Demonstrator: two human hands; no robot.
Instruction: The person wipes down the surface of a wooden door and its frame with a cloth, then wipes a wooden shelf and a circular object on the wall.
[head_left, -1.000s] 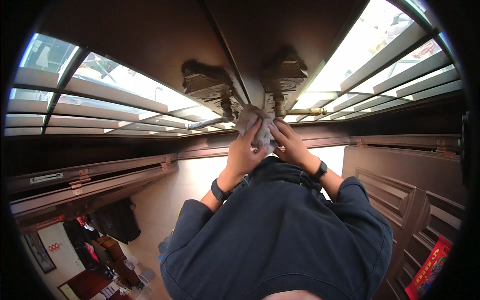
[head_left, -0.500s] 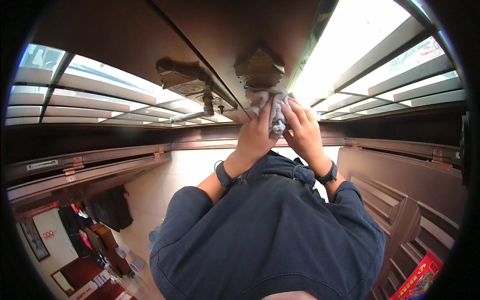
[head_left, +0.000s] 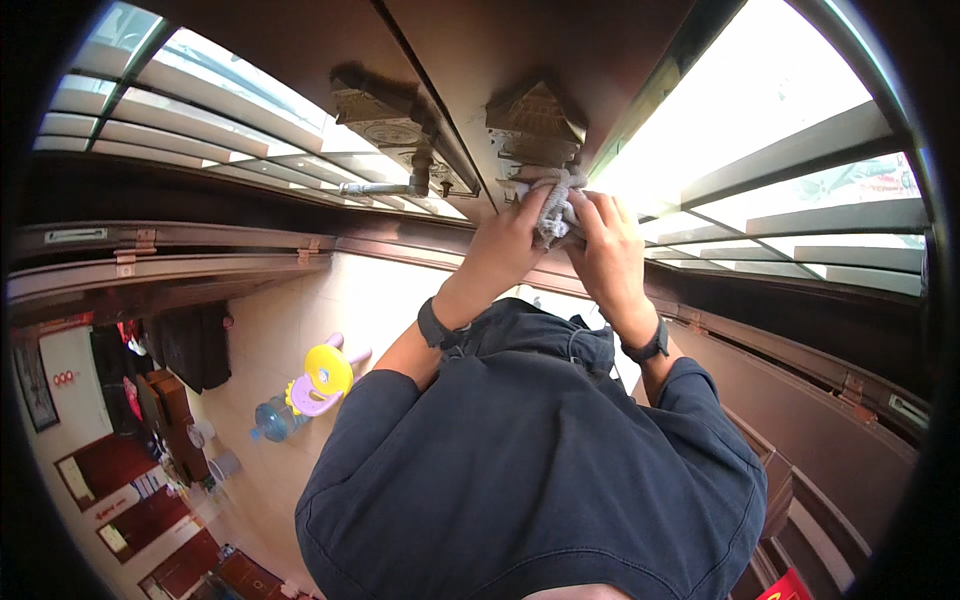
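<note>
My left hand (head_left: 500, 245) and my right hand (head_left: 607, 260) are closed on a crumpled pale grey cloth (head_left: 553, 210), bunched against the lower part of the right door handle fitting (head_left: 532, 125) and covering whatever part of it lies beneath. Just to the left, the other ornate bronze handle fitting (head_left: 385, 123) carries a horizontal lever (head_left: 375, 189) and is untouched. Both fittings sit on a dark brown double door (head_left: 610, 45), either side of its centre seam.
Slatted glass panels (head_left: 775, 180) flank the fittings. A brown panelled door leaf (head_left: 810, 420) is at right. On the tiled floor (head_left: 260, 350) stand a yellow-and-purple plastic stool (head_left: 330, 372) and a blue water bottle (head_left: 270, 422). Dark clothing (head_left: 200, 340) and furniture (head_left: 168, 425) line the left.
Both hands have moved the cloth rightward and up from between the fittings onto the right one, hiding its lever. The view has shifted, bringing the plastic stool into sight.
</note>
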